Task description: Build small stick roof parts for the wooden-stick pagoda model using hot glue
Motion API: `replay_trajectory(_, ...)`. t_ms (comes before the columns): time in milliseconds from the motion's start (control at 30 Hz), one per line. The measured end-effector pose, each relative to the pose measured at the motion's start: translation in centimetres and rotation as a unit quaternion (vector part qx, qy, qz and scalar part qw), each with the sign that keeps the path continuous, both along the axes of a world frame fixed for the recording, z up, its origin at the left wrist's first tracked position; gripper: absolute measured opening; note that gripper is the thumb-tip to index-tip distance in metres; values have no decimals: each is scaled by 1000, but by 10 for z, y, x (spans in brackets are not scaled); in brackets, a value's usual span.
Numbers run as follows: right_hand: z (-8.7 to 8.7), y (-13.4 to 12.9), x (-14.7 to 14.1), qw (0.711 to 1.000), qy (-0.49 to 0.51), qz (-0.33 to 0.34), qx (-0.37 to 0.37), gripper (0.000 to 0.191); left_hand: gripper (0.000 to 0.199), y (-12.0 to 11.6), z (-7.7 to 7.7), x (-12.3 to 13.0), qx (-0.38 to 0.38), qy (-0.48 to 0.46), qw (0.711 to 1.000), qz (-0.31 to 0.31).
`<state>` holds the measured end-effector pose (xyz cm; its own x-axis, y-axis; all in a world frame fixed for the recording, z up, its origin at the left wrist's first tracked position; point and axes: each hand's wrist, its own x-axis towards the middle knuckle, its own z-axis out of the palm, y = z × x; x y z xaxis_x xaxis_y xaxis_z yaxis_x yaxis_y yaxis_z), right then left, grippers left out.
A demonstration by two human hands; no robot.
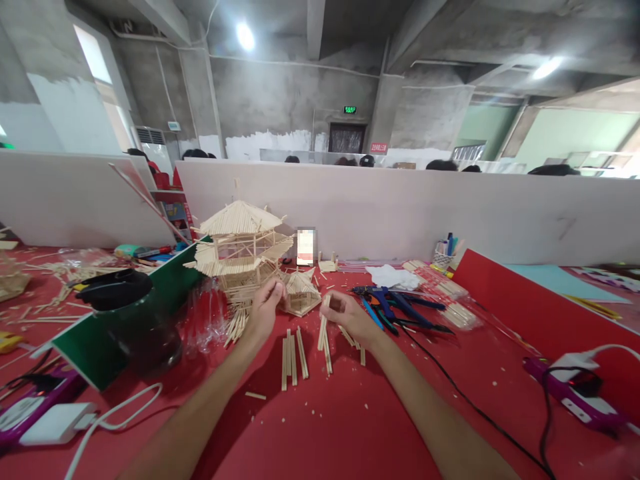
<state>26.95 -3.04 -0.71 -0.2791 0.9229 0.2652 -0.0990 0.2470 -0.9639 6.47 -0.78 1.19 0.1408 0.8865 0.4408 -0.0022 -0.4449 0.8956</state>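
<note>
My left hand (263,308) is closed, with thumb and fingertips together just left of a small stick-built pavilion (303,293). Whatever it pinches, if anything, is too small to make out. My right hand (349,319) has its fingertips closed at the upper end of some thin wooden sticks (325,343) lying at a slant. More cut sticks (290,360) lie in a row on the red table between my forearms, and a few others (353,337) show under my right hand. Behind my left hand rises a larger tiered stick pavilion (240,247) with a pointed roof.
Blue-handled pliers and a glue gun (387,303) lie to the right, with a black cord (450,380) running forward. At left are a dark lidded jug (135,327), a green board (90,353) and a power strip (47,400). A white partition (400,207) stands behind.
</note>
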Motion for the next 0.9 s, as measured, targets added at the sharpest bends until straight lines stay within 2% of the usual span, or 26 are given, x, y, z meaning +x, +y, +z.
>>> replay_trajectory(100, 1, -2, 4, 996, 71, 42, -17, 48, 45, 9, 1, -11, 71, 120, 988, 72)
replay_trajectory(167, 0, -3, 5, 993, 95, 68, -11, 50, 44, 9, 1, -12, 102, 189, 973, 79)
replay_trajectory(233, -2, -3, 6, 992, 100, 78, 1, 49, 41, 3, 2, -9, 114, 228, 966, 37)
replay_trajectory(367, -5, -2, 6, 992, 103, 62, 27, 48, 27, -20, 4, 6, 107, 258, 954, -111)
replay_trajectory(400, -5, -1, 6, 992, 106, 52, 34, 48, 25, -25, 3, 10, 106, 262, 951, -123)
replay_trajectory(500, -4, 0, 8, 993, 103, 17, 63, 46, 27, -33, -4, 17, 105, 280, 950, -86)
replay_trajectory(600, -1, 1, 11, 992, 79, -20, 94, 44, 23, -29, -12, 16, 136, 287, 947, -47)
replay_trajectory(733, 3, 1, 17, 989, 33, -47, 139, 36, 28, -23, -14, 11, 163, 312, 935, -38)
replay_trajectory(900, 5, -1, 16, 984, 34, -45, 170, 33, 22, -21, -10, 6, 188, 333, 923, -36)
